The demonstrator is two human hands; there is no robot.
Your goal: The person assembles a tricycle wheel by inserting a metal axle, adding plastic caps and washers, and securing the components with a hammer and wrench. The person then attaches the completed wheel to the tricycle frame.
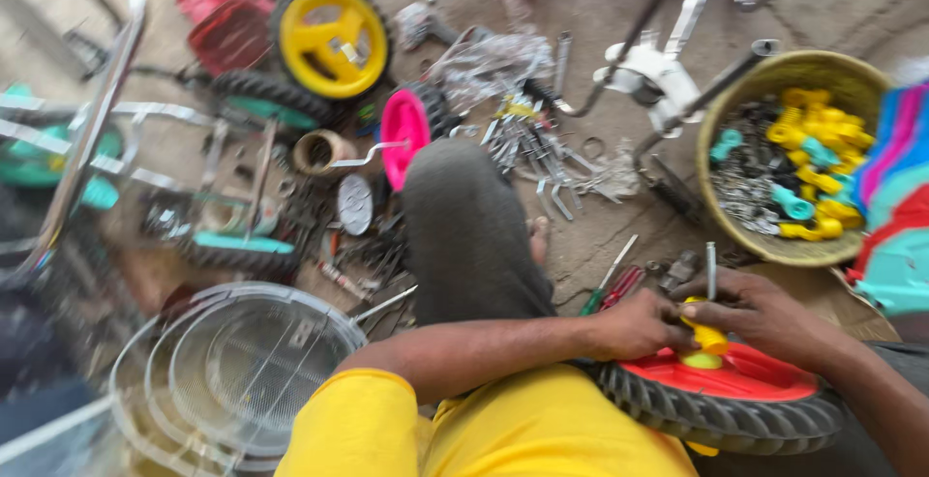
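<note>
A small wheel with a red hub and a black ribbed tyre lies flat on my lap at the lower right. A yellow plastic bush stands on its centre, with a thin metal rod rising out of it. My left hand grips the bush from the left. My right hand holds the bush and rod from the right, fingers curled around them.
A round basket of yellow and teal plastic parts and metal bits sits at the right. Loose spanners, a pink wheel, a yellow wheel, wire fan guards and a chrome frame litter the floor. Screwdrivers lie near my knee.
</note>
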